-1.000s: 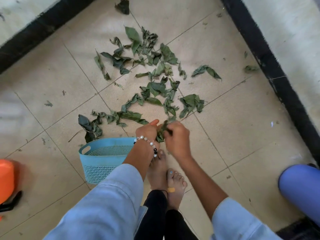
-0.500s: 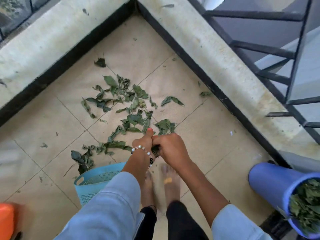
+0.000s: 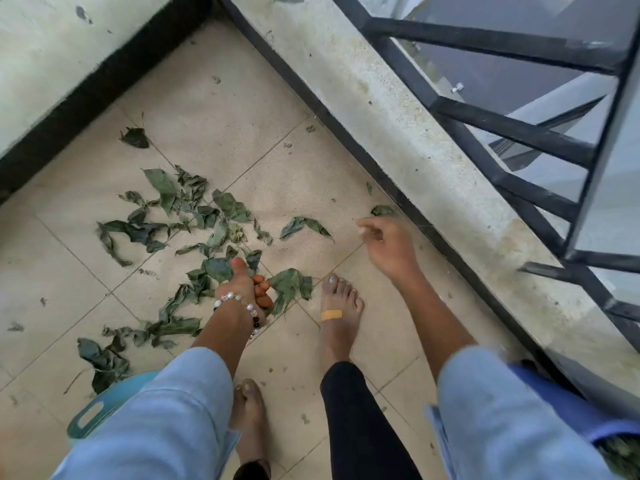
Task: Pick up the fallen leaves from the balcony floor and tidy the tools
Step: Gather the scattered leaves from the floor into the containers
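Beige floor (image 3: 294, 188) fills your view, railing (image 3: 502, 133) at upper right. Leaves (image 3: 194, 216) lie scattered left of centre. Your left hand (image 3: 247, 284), mid-frame, is curled around what looks like leaves; your right hand (image 3: 388, 247) hangs loose, empty, right of centre.

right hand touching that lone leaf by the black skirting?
Apart. Head view: bare tile shows between the right hand and the lone leaf beside the skirting; fingers loosely curled, holding nothing.

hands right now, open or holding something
Left hand: fingers curled, but whether they hold a leaf cannot be told.
Right hand: open, loosely curled, holding nothing, above the floor.
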{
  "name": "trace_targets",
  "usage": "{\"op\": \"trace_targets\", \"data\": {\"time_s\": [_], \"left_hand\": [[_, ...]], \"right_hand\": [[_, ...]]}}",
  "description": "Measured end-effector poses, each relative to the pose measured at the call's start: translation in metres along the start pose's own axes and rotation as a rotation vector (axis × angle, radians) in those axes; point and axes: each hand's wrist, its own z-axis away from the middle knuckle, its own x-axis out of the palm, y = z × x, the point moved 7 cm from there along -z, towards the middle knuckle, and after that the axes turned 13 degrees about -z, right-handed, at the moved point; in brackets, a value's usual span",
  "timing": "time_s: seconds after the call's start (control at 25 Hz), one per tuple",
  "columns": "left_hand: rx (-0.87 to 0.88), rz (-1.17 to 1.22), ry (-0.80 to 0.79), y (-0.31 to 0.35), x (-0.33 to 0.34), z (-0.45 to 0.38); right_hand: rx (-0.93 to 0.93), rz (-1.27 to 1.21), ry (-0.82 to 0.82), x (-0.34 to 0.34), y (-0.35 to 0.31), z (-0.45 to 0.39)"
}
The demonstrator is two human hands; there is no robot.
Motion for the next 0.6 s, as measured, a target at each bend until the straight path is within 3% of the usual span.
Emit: {"op": "trace_targets", "data": {"time_s": [0.04, 0.16, 0.24, 0.32, 0.4, 0.48, 0.56, 0.6], "left_hand": [[-0.029, -0.01, 0.015, 0.001, 0.004, -0.009], [-0.113, -0.013, 0.039, 0.0, 0.012, -0.035], [-0.142, -0.027, 0.029, -0.003, 0.016, -0.049], [-0.147, -0.029, 0.026, -0.006, 0.017, -0.063], [-0.144, -0.044, 0.037, -0.01, 0.015, -0.074], [-0.15, -0.04, 0.054, -0.016, 0.011, -0.082], [-0.168, -0.03, 0.056, -0.022, 0.009, -0.083], [-0.175, -0.033, 0.055, -0.026, 0.008, -0.086]], "right_hand": [[0.04, 0.218, 0.036, -0.01, 0.019, -0.03], [0.141, 0.708, -0.157, 0.005, 0.068, -0.084], [0.201, 0.828, -0.124, 0.008, 0.089, -0.101], [0.145, 0.903, -0.032, 0.009, 0.099, -0.114], [0.007, 0.849, 0.023, 0.02, 0.092, -0.119], [-0.175, 0.568, 0.016, 0.048, 0.069, -0.114], [-0.291, 0.434, -0.107, 0.094, 0.045, -0.103], [-0.314, 0.499, -0.208, 0.123, 0.042, -0.096]]}}
